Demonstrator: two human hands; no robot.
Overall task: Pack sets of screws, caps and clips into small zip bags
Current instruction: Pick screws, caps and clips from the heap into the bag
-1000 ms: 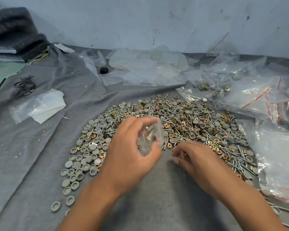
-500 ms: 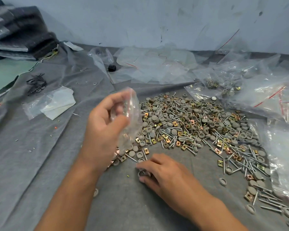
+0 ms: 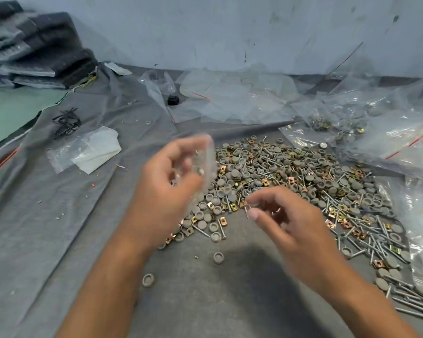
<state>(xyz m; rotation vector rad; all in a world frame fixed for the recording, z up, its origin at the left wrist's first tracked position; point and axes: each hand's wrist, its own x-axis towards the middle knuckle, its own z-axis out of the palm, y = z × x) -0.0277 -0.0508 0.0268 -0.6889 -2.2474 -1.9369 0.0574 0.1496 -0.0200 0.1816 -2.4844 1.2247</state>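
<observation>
From the head view, we see the left hand [image 3: 164, 189] raised above the near-left edge of the pile [image 3: 291, 181], fingers curled round a small clear bag [image 3: 204, 164] that stands up between thumb and fingertips. The right hand [image 3: 286, 223] hovers over the pile's near edge, just right of the bag, fingers loosely bent; blur keeps us from telling whether it pinches anything. A stray cap [image 3: 218, 257] lies nearer us than the pile.
</observation>
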